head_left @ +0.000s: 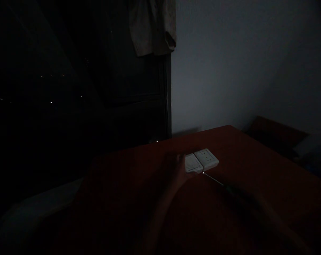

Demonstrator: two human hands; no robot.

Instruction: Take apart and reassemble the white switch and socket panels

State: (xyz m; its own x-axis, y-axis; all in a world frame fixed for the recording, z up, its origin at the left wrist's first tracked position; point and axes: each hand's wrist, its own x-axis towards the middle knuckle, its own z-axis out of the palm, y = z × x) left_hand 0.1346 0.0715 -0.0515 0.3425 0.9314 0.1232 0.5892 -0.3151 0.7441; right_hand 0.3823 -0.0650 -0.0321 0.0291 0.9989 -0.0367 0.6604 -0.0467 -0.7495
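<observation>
The room is very dark. Two white wall plates lie side by side on a red table (256, 159): a switch plate (192, 163) and a socket plate (206, 158). My left hand (179, 169) rests against the switch plate's left edge, fingers curled on it. My right hand (252, 203) is a dim shape holding a screwdriver (216, 180) by its dark handle. The metal tip of the screwdriver touches the front edge where the two plates meet.
A pale wall (242, 71) rises behind the table. A light garment (152, 28) hangs on a dark door (139, 92) at the upper middle. A dark reddish object (274, 132) sits beyond the table's right corner.
</observation>
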